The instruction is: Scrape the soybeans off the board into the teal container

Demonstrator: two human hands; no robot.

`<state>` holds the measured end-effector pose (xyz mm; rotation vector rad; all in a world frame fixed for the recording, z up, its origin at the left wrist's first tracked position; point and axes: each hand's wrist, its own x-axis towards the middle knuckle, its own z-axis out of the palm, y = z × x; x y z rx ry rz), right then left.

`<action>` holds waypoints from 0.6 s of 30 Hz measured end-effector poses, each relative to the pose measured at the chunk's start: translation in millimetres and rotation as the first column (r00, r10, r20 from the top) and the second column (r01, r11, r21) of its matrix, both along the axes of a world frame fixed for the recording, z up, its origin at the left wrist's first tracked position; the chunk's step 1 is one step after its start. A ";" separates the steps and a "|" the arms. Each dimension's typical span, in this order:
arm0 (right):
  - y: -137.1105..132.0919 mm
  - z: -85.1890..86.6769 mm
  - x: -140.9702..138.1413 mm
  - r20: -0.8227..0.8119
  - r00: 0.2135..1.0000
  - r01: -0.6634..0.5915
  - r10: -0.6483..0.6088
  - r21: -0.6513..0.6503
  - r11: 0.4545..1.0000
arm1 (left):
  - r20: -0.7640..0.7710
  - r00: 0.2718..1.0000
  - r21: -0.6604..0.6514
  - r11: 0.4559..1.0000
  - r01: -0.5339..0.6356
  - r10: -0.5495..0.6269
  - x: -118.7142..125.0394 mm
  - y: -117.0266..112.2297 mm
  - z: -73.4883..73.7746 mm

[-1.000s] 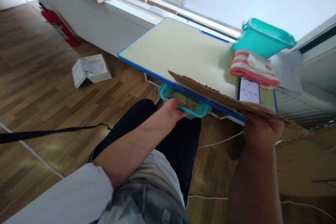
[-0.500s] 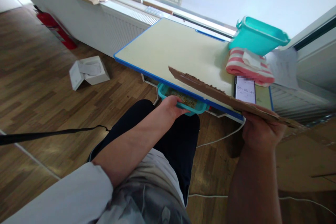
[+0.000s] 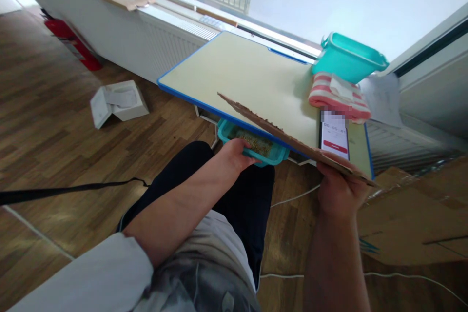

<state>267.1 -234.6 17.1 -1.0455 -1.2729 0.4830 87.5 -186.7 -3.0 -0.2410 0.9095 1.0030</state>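
My left hand grips the near rim of a teal plastic tub, its thumb over the edge. Small yellowish grains lie inside the tub, which sits partly under the front edge of the table. A brown piece of cardboard with a ragged upper edge is in my right hand, its fingers closed on the lower right end. The sheet is tilted and stands over the table's front edge. Close behind it lies a phone showing a running timer.
A teal bucket and a folded red-and-white striped towel stand at the table's back right. A large cardboard box is to the right. On the floor at left are an open white box and a fire extinguisher; a white cable runs below.
My right hand and the cardboard have shifted left, and more of the phone shows. More of the tub is out from under the table edge. The view has turned slightly.
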 end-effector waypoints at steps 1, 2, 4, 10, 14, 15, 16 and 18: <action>1.2 -0.9 0.7 -0.020 1.000 0.006 -0.005 0.032 0.999 | -0.014 1.000 -0.029 1.000 -0.004 0.004 -0.1 0.1 0.5; 2.7 -1.8 1.3 -0.050 0.999 0.017 -0.014 0.069 0.997 | -0.028 1.000 -0.058 0.998 -0.008 0.007 -0.1 0.4 0.8; 5.7 -3.1 2.0 -0.085 0.995 0.063 -0.055 0.089 0.994 | -0.037 0.999 -0.085 0.996 -0.014 0.010 -0.2 1.4 0.7; 3.6 -2.6 -4.4 0.007 0.975 0.221 -0.221 0.014 0.975 | -0.012 1.000 -0.055 0.998 -0.008 0.008 0.0 2.6 0.4; -6.1 0.3 -11.2 0.135 0.973 0.186 -0.186 0.009 0.982 | -0.010 1.000 -0.019 1.000 0.000 -0.001 0.3 0.8 3.2; -8.5 0.9 -12.7 0.160 0.970 0.185 -0.182 -0.001 0.983 | -0.015 1.000 -0.015 1.000 0.002 -0.002 0.1 0.2 4.0; -10.6 1.4 -14.1 0.174 0.967 0.188 -0.184 -0.006 0.982 | -0.016 1.000 -0.014 1.000 0.004 -0.004 -0.2 -0.4 4.7; -14.6 2.8 -17.1 0.175 0.967 0.188 -0.183 -0.012 0.982 | -0.008 1.000 -0.006 1.000 0.000 0.000 -1.2 -1.5 5.9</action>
